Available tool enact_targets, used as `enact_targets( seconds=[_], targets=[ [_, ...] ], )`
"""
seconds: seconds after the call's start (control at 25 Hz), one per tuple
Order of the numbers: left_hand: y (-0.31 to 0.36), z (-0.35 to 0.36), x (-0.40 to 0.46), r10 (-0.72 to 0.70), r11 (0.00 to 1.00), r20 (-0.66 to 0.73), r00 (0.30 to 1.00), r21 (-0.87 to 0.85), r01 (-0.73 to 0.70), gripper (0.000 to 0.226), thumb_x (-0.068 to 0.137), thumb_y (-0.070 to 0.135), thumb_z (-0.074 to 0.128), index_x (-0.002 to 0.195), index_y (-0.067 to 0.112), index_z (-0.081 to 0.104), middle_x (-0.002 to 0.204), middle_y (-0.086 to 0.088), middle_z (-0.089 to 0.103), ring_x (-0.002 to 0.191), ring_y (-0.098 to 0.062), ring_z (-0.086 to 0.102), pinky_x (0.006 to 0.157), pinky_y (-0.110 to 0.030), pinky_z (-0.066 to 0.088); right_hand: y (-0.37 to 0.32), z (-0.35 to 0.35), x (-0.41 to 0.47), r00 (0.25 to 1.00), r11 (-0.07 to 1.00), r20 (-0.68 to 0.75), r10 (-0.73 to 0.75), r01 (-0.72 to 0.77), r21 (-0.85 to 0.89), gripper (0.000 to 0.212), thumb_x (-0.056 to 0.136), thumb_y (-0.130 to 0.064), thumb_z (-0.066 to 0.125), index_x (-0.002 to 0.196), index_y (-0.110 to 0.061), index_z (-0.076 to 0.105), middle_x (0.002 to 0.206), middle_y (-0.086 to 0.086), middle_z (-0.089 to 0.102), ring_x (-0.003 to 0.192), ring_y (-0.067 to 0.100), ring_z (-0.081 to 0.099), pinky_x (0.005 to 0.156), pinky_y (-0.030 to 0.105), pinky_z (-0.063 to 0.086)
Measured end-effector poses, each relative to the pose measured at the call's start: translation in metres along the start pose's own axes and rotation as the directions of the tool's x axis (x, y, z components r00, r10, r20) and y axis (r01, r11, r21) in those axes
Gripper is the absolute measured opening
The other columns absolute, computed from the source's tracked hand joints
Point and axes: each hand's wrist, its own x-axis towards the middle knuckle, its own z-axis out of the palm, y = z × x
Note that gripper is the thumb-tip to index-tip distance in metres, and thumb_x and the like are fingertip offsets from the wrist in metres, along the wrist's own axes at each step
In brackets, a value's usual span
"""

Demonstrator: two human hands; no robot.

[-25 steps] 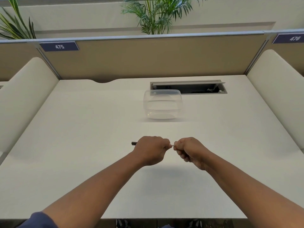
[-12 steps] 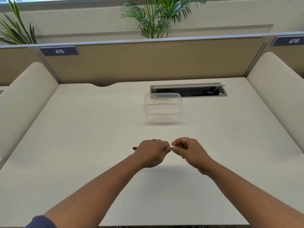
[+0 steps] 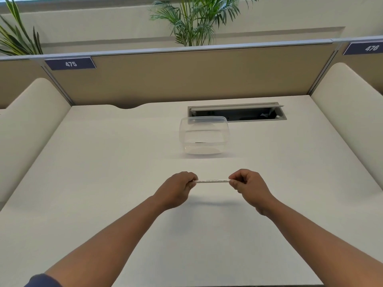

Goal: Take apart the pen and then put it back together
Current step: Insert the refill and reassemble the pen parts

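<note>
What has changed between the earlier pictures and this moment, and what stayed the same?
The left hand and right hand have moved apart sideways, drawing a thin white pen part into view between them; earlier the fists almost touched and hid it. The dark tip seen left of the left hand no longer shows. Both hands still pinch an end above the desk. The clear plastic container has not moved.

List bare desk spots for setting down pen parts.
Desk is bare left of the left hand, right of the right hand, and nearer, between the forearms. Tightest: behind the white pen part, by the clear container and cable hatch.
</note>
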Motion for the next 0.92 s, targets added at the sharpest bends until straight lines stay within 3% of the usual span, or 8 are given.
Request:
enact_targets(
  seconds=[0.2,0.4,0.6,0.8,0.92],
  targets=[
    [-0.021,0.013,0.0,-0.091,0.992,-0.087,0.992,-0.1,0.082,0.022,0.096,0.003,0.056,0.11,0.016,0.067,0.098,0.004,0.067,0.089,-0.017,0.058,0.08,-0.029,0.049,0.016,0.0,0.013,1.0,0.999,-0.021,0.01,-0.011,-0.048,0.008,0.089,-0.01,0.07,0.088,-0.017,0.072,0.082,-0.002,0.068,0.071,0.012,0.057,0.067,0.023,0.045],
    [-0.031,0.029,0.004,-0.148,0.983,-0.069,0.987,-0.121,0.139,0.02,0.091,0.001,0.062,0.102,0.016,0.07,0.094,0.005,0.067,0.085,-0.016,0.059,0.078,-0.029,0.05,0.032,0.008,0.026,0.998,0.968,-0.029,-0.047,0.038,-0.246,0.008,0.09,-0.01,0.067,0.091,-0.016,0.072,0.086,-0.003,0.07,0.076,0.013,0.06,0.065,0.022,0.045],
    [-0.043,0.047,0.01,-0.197,0.977,-0.114,0.974,-0.108,0.185,0.023,0.089,0.0,0.063,0.101,0.017,0.074,0.095,0.009,0.063,0.085,-0.01,0.056,0.079,-0.023,0.043,0.046,0.017,0.04,0.995,0.892,-0.007,-0.101,0.088,-0.443,0.01,0.091,-0.009,0.066,0.096,-0.011,0.075,0.09,-0.003,0.064,0.087,0.018,0.06,0.078,0.027,0.044],
    [-0.048,0.051,0.017,-0.319,0.937,-0.087,0.944,-0.179,0.3,0.025,0.09,0.003,0.06,0.105,0.016,0.074,0.102,0.007,0.062,0.096,-0.015,0.06,0.087,-0.029,0.049,0.06,0.021,0.052,0.997,0.87,0.006,-0.079,0.072,-0.488,0.012,0.091,-0.01,0.065,0.096,-0.011,0.077,0.094,0.002,0.069,0.091,0.02,0.062,0.083,0.032,0.05],
    [-0.05,0.051,0.023,-0.337,0.934,-0.08,0.938,-0.157,0.322,0.025,0.09,0.005,0.061,0.106,0.017,0.075,0.101,0.006,0.061,0.098,-0.016,0.059,0.088,-0.03,0.049,0.066,0.025,0.057,0.997,0.865,-0.002,-0.072,0.062,-0.498,0.014,0.091,-0.011,0.065,0.096,-0.014,0.077,0.095,0.001,0.071,0.091,0.021,0.064,0.076,0.029,0.047]
  ],
)
